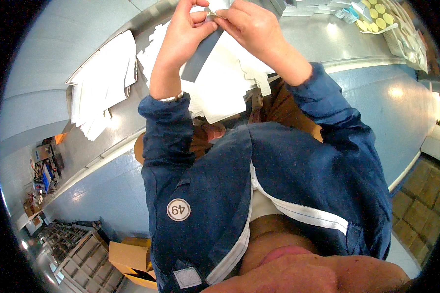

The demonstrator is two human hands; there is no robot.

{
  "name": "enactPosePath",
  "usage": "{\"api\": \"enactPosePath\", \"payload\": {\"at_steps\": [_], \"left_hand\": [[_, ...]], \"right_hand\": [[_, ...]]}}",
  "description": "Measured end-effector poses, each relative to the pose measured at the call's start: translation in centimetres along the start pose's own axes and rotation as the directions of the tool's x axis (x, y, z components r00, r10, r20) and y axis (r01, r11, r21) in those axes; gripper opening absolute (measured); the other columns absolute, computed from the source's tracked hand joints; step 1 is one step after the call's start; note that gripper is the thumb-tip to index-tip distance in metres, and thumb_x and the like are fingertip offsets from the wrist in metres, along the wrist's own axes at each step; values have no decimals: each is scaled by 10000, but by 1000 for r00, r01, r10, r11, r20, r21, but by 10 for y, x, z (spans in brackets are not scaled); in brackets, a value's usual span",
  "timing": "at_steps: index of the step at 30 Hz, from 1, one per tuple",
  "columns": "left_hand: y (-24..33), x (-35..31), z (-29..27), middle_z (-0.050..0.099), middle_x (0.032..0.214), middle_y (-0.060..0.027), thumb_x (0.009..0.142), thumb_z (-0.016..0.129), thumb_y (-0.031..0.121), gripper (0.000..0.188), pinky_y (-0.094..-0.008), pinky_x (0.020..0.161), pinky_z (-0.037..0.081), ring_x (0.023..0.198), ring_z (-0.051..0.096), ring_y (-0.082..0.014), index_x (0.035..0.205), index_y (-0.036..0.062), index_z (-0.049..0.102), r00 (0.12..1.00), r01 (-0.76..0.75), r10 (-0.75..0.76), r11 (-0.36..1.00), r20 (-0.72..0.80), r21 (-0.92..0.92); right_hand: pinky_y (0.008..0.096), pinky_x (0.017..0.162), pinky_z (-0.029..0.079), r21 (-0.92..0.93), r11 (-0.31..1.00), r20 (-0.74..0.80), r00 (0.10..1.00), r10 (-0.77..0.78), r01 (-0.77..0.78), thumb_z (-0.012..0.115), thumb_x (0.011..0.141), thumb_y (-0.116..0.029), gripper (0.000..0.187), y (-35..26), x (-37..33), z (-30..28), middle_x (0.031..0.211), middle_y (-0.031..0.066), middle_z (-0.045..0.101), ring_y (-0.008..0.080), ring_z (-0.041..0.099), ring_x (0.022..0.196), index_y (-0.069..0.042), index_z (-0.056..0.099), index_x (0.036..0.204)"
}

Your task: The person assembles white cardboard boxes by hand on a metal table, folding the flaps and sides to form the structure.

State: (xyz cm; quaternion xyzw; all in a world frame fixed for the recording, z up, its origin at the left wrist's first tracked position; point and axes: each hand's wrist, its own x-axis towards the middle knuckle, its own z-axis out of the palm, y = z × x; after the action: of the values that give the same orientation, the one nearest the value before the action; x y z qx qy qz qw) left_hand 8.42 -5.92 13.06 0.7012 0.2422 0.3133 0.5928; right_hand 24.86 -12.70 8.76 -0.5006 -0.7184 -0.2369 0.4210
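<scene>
At the top of the head view, my left hand (183, 36) and my right hand (253, 28) meet with fingers pinched. Between their fingertips is a small, shiny, pale piece (211, 14), too small to name. A flat dark grey-blue strip (200, 58) runs down from beside my left thumb; whether I hold it or it lies beneath the hand I cannot tell. Under and around my hands spread white paper-like pieces (220, 93) with stepped, cut edges, overlapping in a loose pile.
White sheets (105, 80) lie stacked at the left on the grey metal worktop (313, 41). Yellow round pieces (376, 19), a light blue packet (347, 14) and a clear plastic bag (409, 46) sit at the far right. An open cardboard box (127, 259) stands at the lower left.
</scene>
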Motion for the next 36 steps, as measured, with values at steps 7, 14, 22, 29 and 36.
{"api": "enactPosePath", "payload": {"at_steps": [7,14,22,29,36], "left_hand": [[-63,-8,-67,669,1064,18,896,719,62,283,-254,908,457,1005,607,-88,1170,67,649,982,-1,11,999,191,-52],[-97,-23,-89,619,1091,-7,862,577,-35,299,-245,907,431,991,561,-101,1147,36,630,996,55,-37,964,75,-260],[-104,-37,-87,606,1148,-116,816,393,-89,410,-355,1038,429,1084,571,-232,1184,-51,571,970,-105,-42,815,-240,-570],[-113,-55,-74,619,1141,-122,880,424,-67,354,-360,1033,435,1079,580,-234,1203,-51,568,966,-149,-27,753,-255,-641],[-129,-106,-77,597,1194,-129,1013,585,180,188,-365,1065,371,1151,543,-240,859,94,520,984,-87,157,840,88,-535]], "right_hand": [[404,973,508,109,971,28,977,211,-213,828,840,-444,768,38,7,-38,1216,140,599,276,590,1111,-48,512,1417],[336,901,521,417,422,510,592,624,-805,791,913,-369,492,57,-31,-34,1118,79,672,208,620,1034,-25,637,1230],[264,722,520,575,529,341,771,539,-624,821,878,-160,253,16,-34,-18,914,7,663,115,644,846,-26,748,1079],[225,684,448,677,457,450,816,362,-576,812,899,-150,170,17,-47,-13,903,-21,638,66,553,790,-10,747,971],[227,682,437,606,248,748,648,146,-755,794,879,-85,109,10,-71,-38,866,-20,639,67,560,785,-22,707,895]]}}
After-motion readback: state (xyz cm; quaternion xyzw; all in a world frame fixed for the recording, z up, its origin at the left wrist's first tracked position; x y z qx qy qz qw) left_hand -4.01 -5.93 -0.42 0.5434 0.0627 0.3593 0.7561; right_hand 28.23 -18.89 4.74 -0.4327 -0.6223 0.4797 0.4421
